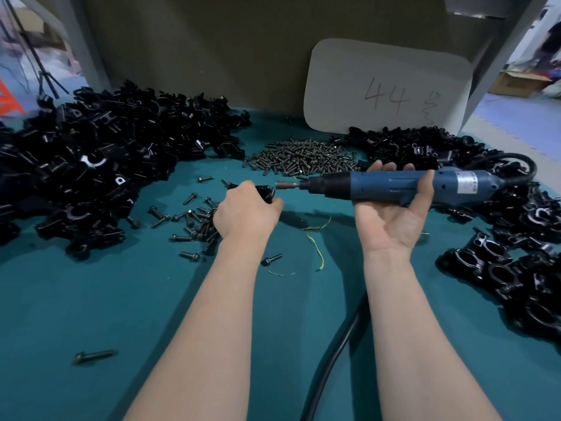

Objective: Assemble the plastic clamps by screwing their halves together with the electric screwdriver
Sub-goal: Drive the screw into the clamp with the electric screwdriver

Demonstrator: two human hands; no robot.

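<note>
Handwritten "44" on white card [388, 86], screwdriver label [466, 185] print too small to read

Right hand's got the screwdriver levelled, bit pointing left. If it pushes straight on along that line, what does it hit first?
The black clamp gripped in the left hand; the bit of the electric screwdriver looks almost on it, though depth is unclear.

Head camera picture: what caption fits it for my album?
Left hand grips a black clamp; right hand points the blue electric screwdriver at it.
</note>
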